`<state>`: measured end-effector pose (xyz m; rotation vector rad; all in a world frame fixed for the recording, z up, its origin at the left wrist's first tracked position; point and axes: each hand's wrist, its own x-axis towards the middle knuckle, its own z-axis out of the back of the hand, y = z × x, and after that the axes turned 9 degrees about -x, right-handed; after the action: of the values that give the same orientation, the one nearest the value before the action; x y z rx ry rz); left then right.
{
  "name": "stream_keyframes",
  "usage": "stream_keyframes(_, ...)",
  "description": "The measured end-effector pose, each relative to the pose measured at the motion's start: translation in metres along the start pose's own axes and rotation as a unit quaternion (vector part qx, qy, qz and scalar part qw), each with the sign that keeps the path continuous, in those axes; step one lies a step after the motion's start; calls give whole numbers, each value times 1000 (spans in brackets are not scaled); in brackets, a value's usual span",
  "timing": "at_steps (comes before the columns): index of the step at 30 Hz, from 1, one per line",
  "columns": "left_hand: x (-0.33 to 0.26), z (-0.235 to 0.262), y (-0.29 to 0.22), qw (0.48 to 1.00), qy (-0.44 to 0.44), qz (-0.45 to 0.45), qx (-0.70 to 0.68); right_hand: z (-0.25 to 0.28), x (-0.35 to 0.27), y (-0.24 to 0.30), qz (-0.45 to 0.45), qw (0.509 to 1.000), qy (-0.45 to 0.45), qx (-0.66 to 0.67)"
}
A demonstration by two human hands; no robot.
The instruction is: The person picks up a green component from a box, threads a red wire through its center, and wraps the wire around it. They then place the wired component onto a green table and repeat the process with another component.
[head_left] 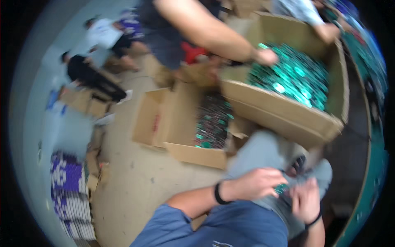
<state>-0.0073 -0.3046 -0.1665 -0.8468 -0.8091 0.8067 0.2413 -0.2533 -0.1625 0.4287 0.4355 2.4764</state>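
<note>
Gripping a small green packet between curled fingers, the left hand rests over the lap at 5 o'clock; a black band circles its wrist. The right hand, just beside it at 4 o'clock, is blurred with fingers bent, and whether it grasps anything cannot be told. Both hands lie on grey trousers, with a blue shirt nearest the lower edge. Toward 12 o'clock an open cardboard box, flaps spread, holds dark and green packets. Bare beige floor lies open at 8 o'clock. Beyond, at 1 o'clock, a larger cardboard box is heaped with shiny green packets; another person's hand reaches over its rim. Purple-and-white stacks stand at 8 o'clock.
</note>
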Motion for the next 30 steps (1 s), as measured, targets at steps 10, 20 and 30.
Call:
stream_keyframes(10,-16,-2,6,997,-27,32,-72,-5,1,21,11,992,-35,119)
stream_keyframes(20,-13,0,7,997,-46,32,-51,10,6,30,37,988,77,132)
stream_keyframes(30,-10,4,-6,999,-5,37,14,-9,6,-15,-34,994,-5,99)
